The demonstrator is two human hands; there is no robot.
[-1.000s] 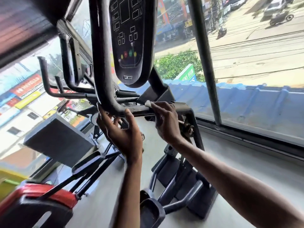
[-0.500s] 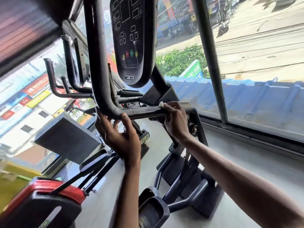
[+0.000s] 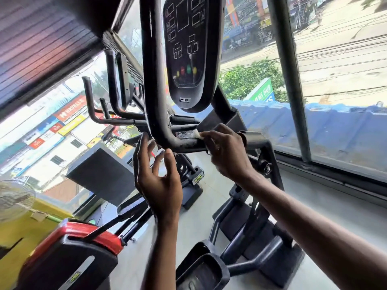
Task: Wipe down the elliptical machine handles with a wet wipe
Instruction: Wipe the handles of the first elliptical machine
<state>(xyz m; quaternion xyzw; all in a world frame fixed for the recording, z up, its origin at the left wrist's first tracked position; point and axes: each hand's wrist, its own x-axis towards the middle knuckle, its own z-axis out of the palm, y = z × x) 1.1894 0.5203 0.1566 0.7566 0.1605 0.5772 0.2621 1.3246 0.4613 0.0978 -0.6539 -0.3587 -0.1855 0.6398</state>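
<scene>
Two hands at handle (image 3: 184,144); right hand (image 3: 228,155), pinching wet wipe (image 3: 196,133), slid leftward; left hand (image 3: 159,181) slack, empty

On my feed, daylight comes through a big window (image 3: 345,59) filling the right of the frame, split by a grey metal post (image 3: 290,80). Beyond the glass I see a blue corrugated roof (image 3: 335,126), a green tree (image 3: 247,80) and a sunlit street (image 3: 335,28). At centre left, another pane shows shop signs (image 3: 70,110). The floor (image 3: 209,216) is pale grey. A fan (image 3: 14,199) sits blurred at the left edge.
</scene>
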